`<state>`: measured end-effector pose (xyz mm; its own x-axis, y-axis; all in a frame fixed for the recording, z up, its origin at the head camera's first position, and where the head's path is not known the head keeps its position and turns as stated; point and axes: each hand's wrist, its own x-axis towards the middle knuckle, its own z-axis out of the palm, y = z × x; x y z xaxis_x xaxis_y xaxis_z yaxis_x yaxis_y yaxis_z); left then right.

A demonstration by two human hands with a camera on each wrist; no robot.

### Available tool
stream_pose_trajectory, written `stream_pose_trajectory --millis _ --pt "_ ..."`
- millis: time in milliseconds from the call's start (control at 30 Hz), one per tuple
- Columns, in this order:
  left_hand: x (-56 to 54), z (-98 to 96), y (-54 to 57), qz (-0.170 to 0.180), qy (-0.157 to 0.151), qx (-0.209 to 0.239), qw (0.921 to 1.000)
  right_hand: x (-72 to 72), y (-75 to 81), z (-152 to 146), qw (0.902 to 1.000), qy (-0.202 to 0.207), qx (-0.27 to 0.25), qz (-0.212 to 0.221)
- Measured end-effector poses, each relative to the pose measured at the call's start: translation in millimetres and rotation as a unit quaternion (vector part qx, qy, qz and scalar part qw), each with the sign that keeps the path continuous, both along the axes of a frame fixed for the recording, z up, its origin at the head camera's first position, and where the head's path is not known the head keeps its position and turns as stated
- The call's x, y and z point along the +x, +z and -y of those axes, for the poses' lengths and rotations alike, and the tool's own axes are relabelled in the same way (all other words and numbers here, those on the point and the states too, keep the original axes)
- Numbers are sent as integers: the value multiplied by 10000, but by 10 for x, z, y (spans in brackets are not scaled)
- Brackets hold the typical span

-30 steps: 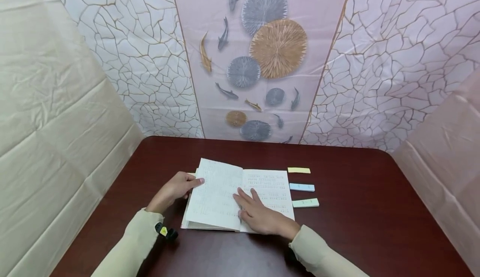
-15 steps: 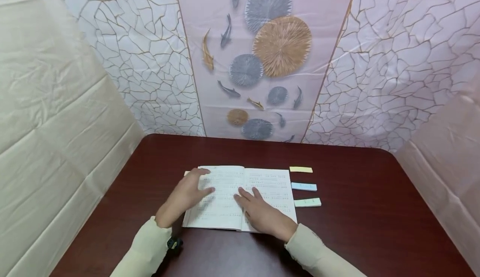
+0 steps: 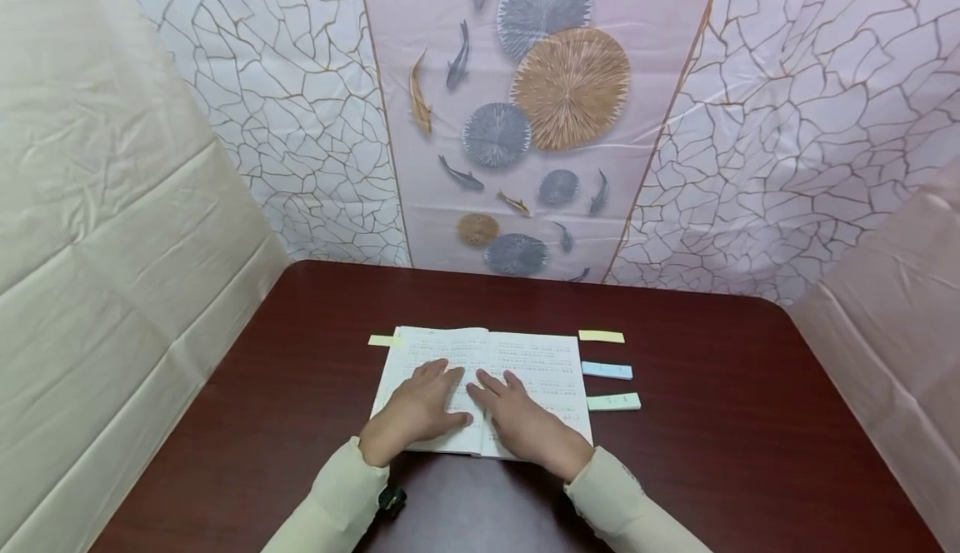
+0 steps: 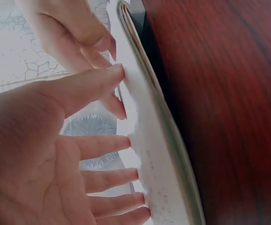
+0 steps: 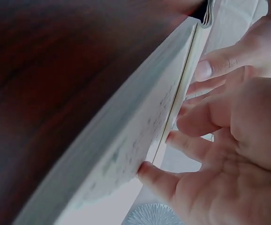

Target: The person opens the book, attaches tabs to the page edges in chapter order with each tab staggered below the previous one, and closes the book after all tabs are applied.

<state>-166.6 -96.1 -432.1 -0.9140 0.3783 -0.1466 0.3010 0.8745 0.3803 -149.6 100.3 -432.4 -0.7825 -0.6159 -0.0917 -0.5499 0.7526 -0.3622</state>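
Note:
An open book (image 3: 536, 353) with printed pages lies on the dark reddish-brown table. My left hand (image 3: 422, 410) rests on the left page with its fingers spread; in the left wrist view the fingertips (image 4: 129, 175) touch the paper. On the right page, beside the spine, lies my right hand (image 3: 525, 424), its fingertips (image 5: 147, 169) against the page in the right wrist view. Neither hand holds anything. A yellow sticky tab (image 3: 384, 341) sticks out from the book's upper left edge.
Right of the book are a yellow strip (image 3: 602, 336), a blue strip (image 3: 607, 370) and a green strip (image 3: 613, 402), with marks on the blue and green ones. Patterned cloth (image 3: 570, 203) hangs behind the table (image 3: 720, 420), and pale cloth (image 3: 135, 203) covers the left side.
My left hand has let go of a lifted page, now flat on the left side, and slid right and nearer to me onto it. The right hand has stayed near the spine.

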Motion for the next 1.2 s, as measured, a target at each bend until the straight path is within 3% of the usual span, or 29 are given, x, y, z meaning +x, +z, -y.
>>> stream_pose_trajectory --millis 167,267,333,433,533,900,1200 --pt "-10 -52 1 326 155 -279 9990 -44 -7 -84 9976 -252 -516 376" --pt "-11 -77 19 446 190 -367 9981 -142 30 -246 9939 -714 -701 455" --pt "-13 -92 30 458 206 -412 9979 -241 38 -387 9921 -1106 -502 303" --pt "-22 -110 41 435 264 -505 9974 -401 14 -608 9855 -1686 184 79" --pt "-26 -127 58 414 310 -604 9968 -514 -25 -805 9776 -1987 698 -1" --pt "-60 -147 67 485 291 -611 9965 -531 -8 -1038 9753 -1997 928 172" --pt "-40 -178 14 331 241 -706 9967 -462 -76 -1051 9758 -2154 369 56"
